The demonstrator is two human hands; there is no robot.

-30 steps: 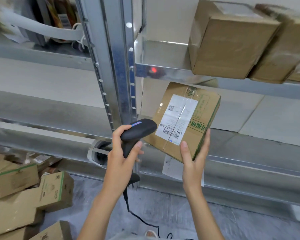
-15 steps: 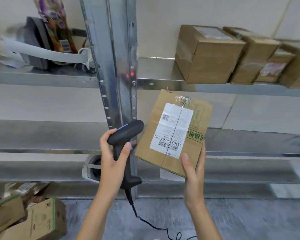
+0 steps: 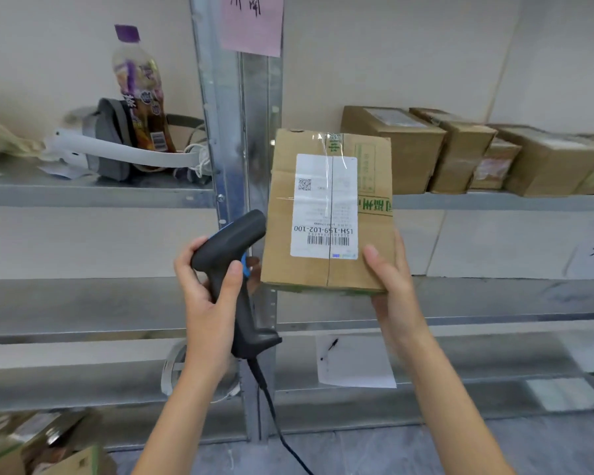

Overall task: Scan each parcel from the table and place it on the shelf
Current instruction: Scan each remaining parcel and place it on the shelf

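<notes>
Head view: cardboard parcel (image 3: 326, 214) is held up in front of the metal shelving (image 3: 240, 186), label side toward the camera. Right hand (image 3: 396, 286) grasps its lower right corner, thumb laid on the front face, fingers hidden behind. White shipping label (image 3: 324, 207) is seen upside down, with a QR code, a barcode and the code LSH-159-L02-100. Clear tape runs down the middle of the box; green print shows at its right edge.

Black handheld barcode scanner (image 3: 235, 269) is gripped by left hand (image 3: 208, 296), fingers wrapped round the handle, thumb on the grip beside a blue trigger. Scanner head sits just beside the parcel's left edge, pointed up and right. Black cable (image 3: 275, 419) hangs down from the handle base.

Row of brown boxes (image 3: 460, 152) is set on the shelf level behind and right of the parcel. Left bay holds a drink bottle (image 3: 141, 87) and what may be a grey-and-white headset (image 3: 110, 145), blurred. Pink note (image 3: 252, 22) is stuck on the upright. More cartons (image 3: 42, 443) are seen at bottom left.
</notes>
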